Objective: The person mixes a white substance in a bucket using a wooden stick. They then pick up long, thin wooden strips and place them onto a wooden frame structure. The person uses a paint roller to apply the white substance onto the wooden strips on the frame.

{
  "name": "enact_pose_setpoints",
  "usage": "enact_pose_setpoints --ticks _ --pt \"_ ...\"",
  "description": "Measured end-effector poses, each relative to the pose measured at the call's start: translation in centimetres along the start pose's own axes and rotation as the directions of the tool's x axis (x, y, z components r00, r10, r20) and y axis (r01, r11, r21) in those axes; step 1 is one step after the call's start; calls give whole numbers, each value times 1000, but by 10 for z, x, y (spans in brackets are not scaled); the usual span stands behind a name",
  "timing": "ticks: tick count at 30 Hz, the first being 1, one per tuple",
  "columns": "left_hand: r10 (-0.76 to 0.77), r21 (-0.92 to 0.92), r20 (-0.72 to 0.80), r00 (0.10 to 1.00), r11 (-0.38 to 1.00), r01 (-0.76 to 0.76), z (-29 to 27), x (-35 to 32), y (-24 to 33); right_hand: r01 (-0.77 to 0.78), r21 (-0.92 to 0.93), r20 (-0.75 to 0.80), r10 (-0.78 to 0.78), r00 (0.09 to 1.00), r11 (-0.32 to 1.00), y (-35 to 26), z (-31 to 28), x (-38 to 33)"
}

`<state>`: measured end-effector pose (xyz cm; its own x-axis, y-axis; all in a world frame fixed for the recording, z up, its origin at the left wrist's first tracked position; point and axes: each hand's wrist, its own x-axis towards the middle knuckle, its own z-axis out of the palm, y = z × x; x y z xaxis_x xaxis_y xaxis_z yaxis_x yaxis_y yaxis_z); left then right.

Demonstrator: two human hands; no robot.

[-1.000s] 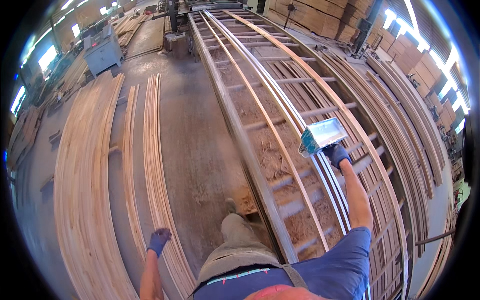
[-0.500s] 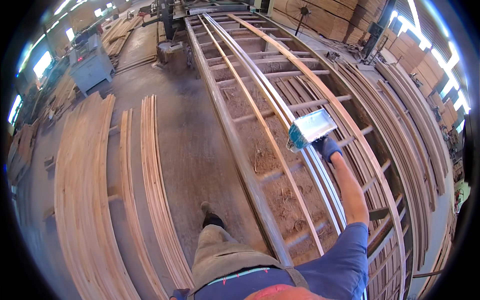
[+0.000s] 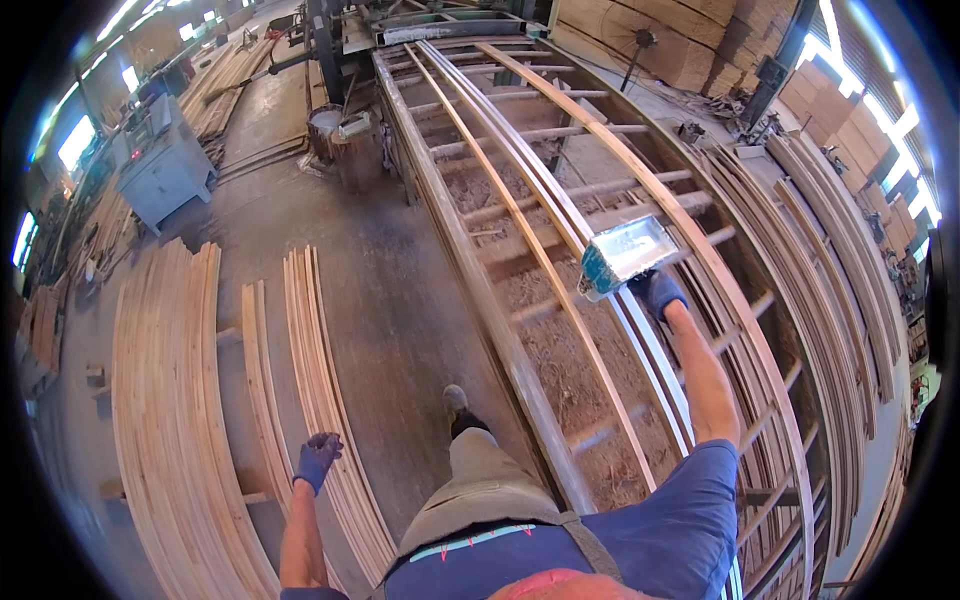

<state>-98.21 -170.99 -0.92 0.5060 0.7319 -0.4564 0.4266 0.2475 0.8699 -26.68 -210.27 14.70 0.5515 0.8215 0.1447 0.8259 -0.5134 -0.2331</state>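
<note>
My right hand [image 3: 660,294], in a dark blue glove, is closed on the near side of a teal open-topped box [image 3: 628,255] smeared with white. The box sits over long narrow wooden strips [image 3: 563,208] laid side by side on a rail frame; nearer me, their upper faces look white. I cannot see how the fingers grip the box. My left hand [image 3: 318,460], also gloved, hangs at the left with loosely bent fingers and nothing visible in it, above a row of boards [image 3: 325,370] by the floor.
The frame's long metal rail [image 3: 470,300] and crosswise rollers [image 3: 585,190] run ahead of me. Lone wooden strips lie on both sides of the white ones. Wide boards [image 3: 170,400] lie to the left. A grey cabinet [image 3: 165,175] and a stump-like stand [image 3: 350,160] are farther off.
I have stepped forward along the frame, and the box has travelled farther along the strips with my right hand. My left hand has come into view at lower left.
</note>
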Motion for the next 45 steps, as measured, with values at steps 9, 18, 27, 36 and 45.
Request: enact_pose_setpoints --ticks 9,18,27,36,45 --pt "-604 27 29 797 797 603 -48 165 19 -31 67 -15 32 999 997 -20 63 377" --pt "-785 -184 124 608 584 791 -79 361 44 -57 22 62 56 997 998 -50 117 723" --pt "-420 -355 -121 900 865 356 -160 738 353 -85 23 0 85 996 996 -36 183 1035" --pt "-383 -165 -90 919 916 366 -156 961 383 33 115 -72 -25 997 993 -20 256 1371" --pt "-599 -153 -166 784 801 579 -144 1054 516 -290 240 53 286 957 926 -60 310 1700"
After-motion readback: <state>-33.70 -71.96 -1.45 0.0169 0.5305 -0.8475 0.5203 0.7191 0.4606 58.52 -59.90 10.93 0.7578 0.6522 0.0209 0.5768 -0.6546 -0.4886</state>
